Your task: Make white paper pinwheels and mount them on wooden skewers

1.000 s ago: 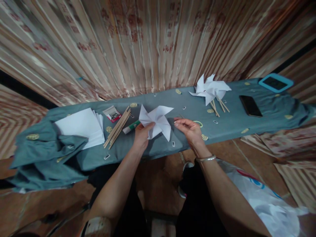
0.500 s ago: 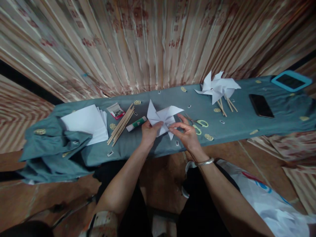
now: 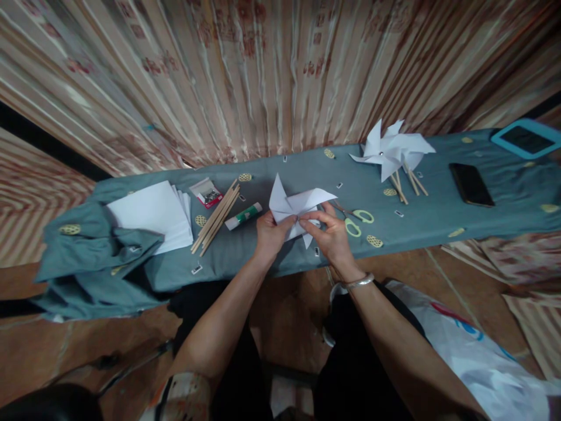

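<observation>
A white paper pinwheel (image 3: 294, 203) is held between my two hands over the cloth-covered table. My left hand (image 3: 270, 235) grips its left side, thumb pressed near the centre. My right hand (image 3: 329, 234) has thumb and forefinger pinched together at the centre; whether a small pin is between them I cannot make out. Just right of my right hand lie scissors (image 3: 362, 216) with pale green handles. To the left of my left hand are a glue stick (image 3: 243, 216) and a bundle of thin wooden sticks (image 3: 215, 218).
An opened small box of pins (image 3: 205, 193) and a stack of white paper (image 3: 146, 213) lie at the left. Finished-looking pinwheels on sticks (image 3: 392, 149), a phone (image 3: 471, 184) and a blue-framed tablet (image 3: 528, 138) are at the right. A patterned curtain (image 3: 280, 82) hangs behind.
My right hand's fingertips have come in to the pinwheel's centre, beside the left thumb. The pinwheel's lower right is now more covered by that hand. The view has shifted slightly.
</observation>
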`<state>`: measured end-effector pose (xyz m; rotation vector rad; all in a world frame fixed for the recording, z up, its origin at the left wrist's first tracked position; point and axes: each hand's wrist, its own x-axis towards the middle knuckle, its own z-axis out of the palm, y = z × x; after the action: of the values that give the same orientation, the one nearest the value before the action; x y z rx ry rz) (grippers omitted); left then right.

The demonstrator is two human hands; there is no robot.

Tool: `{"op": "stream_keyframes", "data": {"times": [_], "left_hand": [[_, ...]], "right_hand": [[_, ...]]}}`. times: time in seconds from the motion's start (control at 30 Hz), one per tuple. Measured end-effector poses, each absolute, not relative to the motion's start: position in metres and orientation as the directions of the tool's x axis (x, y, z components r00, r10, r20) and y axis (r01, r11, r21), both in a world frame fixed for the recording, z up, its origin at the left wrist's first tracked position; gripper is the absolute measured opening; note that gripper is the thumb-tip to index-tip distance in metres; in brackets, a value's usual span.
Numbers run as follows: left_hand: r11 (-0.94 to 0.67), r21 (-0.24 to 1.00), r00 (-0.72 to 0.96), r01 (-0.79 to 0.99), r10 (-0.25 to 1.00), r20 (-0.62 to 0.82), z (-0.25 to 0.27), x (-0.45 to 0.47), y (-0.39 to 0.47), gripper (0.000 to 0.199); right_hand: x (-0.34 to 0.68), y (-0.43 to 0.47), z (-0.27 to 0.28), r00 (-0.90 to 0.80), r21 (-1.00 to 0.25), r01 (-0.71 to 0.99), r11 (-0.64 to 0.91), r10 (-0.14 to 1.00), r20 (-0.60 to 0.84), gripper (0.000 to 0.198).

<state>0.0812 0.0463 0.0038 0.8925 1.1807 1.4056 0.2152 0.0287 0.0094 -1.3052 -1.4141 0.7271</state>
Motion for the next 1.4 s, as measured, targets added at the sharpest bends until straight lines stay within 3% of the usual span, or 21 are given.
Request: {"op": "stream_keyframes", "data": {"times": [0.47,0.87,1.4], "left_hand": [[0.010,0.980,-0.164,-0.200,0.986,-0.043,0.0025,0.0790,0.0453,0.016],[0.020,0.989,-0.167,-0.144,0.985,-0.044,0.0015,0.0763,0.0469,0.019],[0.009,0.990,-0.165,-0.138,0.986,-0.032,0.0042,0.0769,0.0461,0.021]], "right_hand": [[0.2163,0.0314,0.0055,0.111,-0.957,0.224,0.184,0.971,0.213,0.014],[0.2183,0.0333,0.0015,0.100,-0.932,0.329,0.154,0.975,0.196,0.014],[0.2169,0.0330,0.0082,0.114,-0.960,0.251,0.124,0.981,0.157,0.010]]}}
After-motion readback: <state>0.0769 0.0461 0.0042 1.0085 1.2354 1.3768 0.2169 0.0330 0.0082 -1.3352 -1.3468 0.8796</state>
